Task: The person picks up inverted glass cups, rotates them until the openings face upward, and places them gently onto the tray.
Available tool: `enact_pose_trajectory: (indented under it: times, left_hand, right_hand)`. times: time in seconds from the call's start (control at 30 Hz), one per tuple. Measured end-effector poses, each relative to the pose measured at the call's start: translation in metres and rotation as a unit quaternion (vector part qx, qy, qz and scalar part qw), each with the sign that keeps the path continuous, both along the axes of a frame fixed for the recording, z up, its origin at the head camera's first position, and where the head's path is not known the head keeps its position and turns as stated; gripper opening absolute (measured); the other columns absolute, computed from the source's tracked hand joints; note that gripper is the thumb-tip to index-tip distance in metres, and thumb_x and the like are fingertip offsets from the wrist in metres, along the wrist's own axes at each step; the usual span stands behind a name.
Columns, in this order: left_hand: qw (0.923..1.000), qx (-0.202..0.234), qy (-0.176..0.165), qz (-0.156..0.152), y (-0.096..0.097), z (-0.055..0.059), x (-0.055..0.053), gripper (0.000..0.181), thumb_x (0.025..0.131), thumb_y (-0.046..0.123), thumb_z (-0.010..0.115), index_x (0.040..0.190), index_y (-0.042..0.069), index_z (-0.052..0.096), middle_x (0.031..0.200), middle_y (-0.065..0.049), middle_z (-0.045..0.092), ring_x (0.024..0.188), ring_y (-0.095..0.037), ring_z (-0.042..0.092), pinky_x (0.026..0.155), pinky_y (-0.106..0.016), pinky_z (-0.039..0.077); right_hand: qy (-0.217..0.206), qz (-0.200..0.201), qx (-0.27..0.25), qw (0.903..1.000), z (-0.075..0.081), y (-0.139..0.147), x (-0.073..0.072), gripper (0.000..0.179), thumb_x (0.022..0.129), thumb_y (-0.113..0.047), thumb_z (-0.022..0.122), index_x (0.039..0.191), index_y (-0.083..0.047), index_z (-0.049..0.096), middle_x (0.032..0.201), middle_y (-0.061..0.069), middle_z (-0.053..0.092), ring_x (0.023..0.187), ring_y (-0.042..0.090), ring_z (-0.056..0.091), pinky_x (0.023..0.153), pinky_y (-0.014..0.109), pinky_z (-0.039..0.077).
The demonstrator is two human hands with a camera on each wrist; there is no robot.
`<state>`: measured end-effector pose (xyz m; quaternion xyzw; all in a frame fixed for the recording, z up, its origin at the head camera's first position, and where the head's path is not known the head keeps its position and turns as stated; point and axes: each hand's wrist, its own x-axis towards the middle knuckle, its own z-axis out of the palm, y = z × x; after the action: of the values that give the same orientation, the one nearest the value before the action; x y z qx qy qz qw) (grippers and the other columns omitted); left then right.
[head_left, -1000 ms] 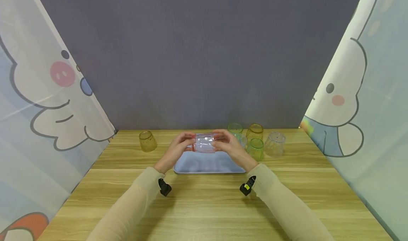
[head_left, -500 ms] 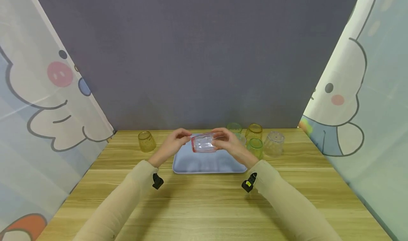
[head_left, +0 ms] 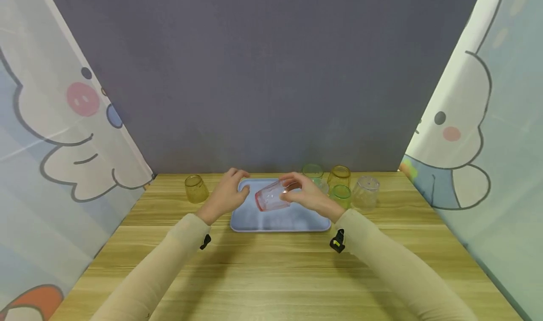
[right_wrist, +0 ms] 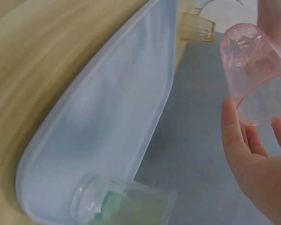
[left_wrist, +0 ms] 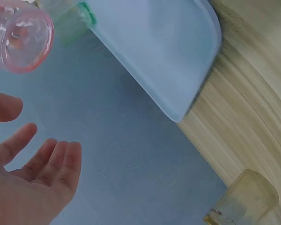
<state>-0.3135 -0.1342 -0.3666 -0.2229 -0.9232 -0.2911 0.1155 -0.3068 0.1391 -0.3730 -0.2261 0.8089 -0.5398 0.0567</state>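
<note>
A clear pink cup (head_left: 271, 196) is held in the air over the blue tray (head_left: 280, 222), tilted so its redder end points left and down. My right hand (head_left: 308, 196) grips its other end, thumb and fingers around the rim, as the right wrist view shows for the cup (right_wrist: 253, 70). My left hand (head_left: 226, 196) is off the cup, just left of it, over the tray's left edge. In the left wrist view the left hand (left_wrist: 42, 173) has loosely bent, parted fingers with nothing between them, and the pink cup (left_wrist: 25, 40) is beyond them.
An amber cup (head_left: 196, 189) stands upside down left of the tray. Behind and right of the right hand are a green cup (head_left: 341, 196), another amber cup (head_left: 339, 175), a pale green cup (head_left: 312, 171) and a clear cup (head_left: 366, 192). A grey panel (head_left: 271, 76) closes off the back.
My left hand has let go of the pink cup and drawn back to the left. The cup, still in the right hand, has tilted with its left end lower.
</note>
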Motion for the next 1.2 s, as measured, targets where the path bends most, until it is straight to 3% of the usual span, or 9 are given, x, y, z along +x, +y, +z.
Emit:
enact_pose_trajectory:
  times: [0.3,0.4,0.57,0.67,0.83,1.2]
  left_hand:
    - [0.9974,-0.069,0.018,0.008,-0.009,0.005,0.0,0.034,0.098,0.016,0.057,0.128,0.002,0.062,0.125,-0.018,0.055,0.113,-0.038,0.052,0.09,-0.051,0.047]
    - [0.9941,-0.097,0.047,0.013,-0.014,0.005,-0.003,0.034,0.098,0.014,0.057,0.128,0.0,0.061,0.123,-0.019,0.056,0.11,-0.039,0.052,0.09,-0.051,0.048]
    - [0.9758,-0.167,0.139,0.026,-0.025,0.001,-0.007,0.031,0.095,0.012,0.062,0.123,0.0,0.063,0.115,-0.019,0.06,0.103,-0.039,0.057,0.087,-0.05,0.051]
    - [0.9663,-0.193,0.167,0.031,-0.031,-0.001,-0.009,0.029,0.094,0.013,0.063,0.121,0.001,0.064,0.112,-0.018,0.061,0.099,-0.038,0.058,0.081,-0.051,0.052]
    - [0.9646,-0.202,0.165,0.041,-0.037,-0.002,-0.013,0.032,0.096,0.015,0.06,0.125,0.002,0.063,0.115,-0.019,0.061,0.1,-0.039,0.058,0.08,-0.054,0.052]
    - [0.9696,-0.195,0.13,0.07,-0.053,0.003,-0.026,0.04,0.099,0.018,0.056,0.133,-0.001,0.06,0.121,-0.023,0.059,0.106,-0.042,0.057,0.084,-0.057,0.051]
  right_hand:
    - [0.037,0.003,0.098,0.9945,0.007,-0.003,-0.001,0.055,0.085,-0.028,0.077,0.136,-0.016,0.059,0.128,0.006,0.059,0.12,0.026,0.055,0.1,0.047,0.046]
    - [0.05,0.01,0.113,0.9923,0.009,-0.002,-0.002,0.057,0.085,-0.028,0.076,0.137,-0.014,0.059,0.128,0.008,0.059,0.12,0.029,0.055,0.102,0.049,0.045]
    - [0.067,0.028,0.132,0.9886,0.012,0.0,-0.002,0.057,0.085,-0.025,0.076,0.137,-0.01,0.058,0.129,0.01,0.058,0.122,0.035,0.054,0.103,0.052,0.044]
    - [0.094,0.037,0.154,0.9829,0.015,0.002,-0.001,0.056,0.085,-0.025,0.075,0.135,-0.008,0.059,0.128,0.011,0.058,0.119,0.035,0.054,0.102,0.05,0.044]
    - [0.129,0.042,0.199,0.9706,0.02,0.003,0.0,0.056,0.081,-0.025,0.074,0.133,-0.008,0.061,0.124,0.009,0.057,0.113,0.027,0.054,0.098,0.045,0.046]
    - [0.166,0.043,0.28,0.9446,0.021,0.001,-0.003,0.059,0.079,-0.027,0.073,0.135,-0.011,0.061,0.128,0.006,0.056,0.12,0.027,0.054,0.098,0.046,0.048]
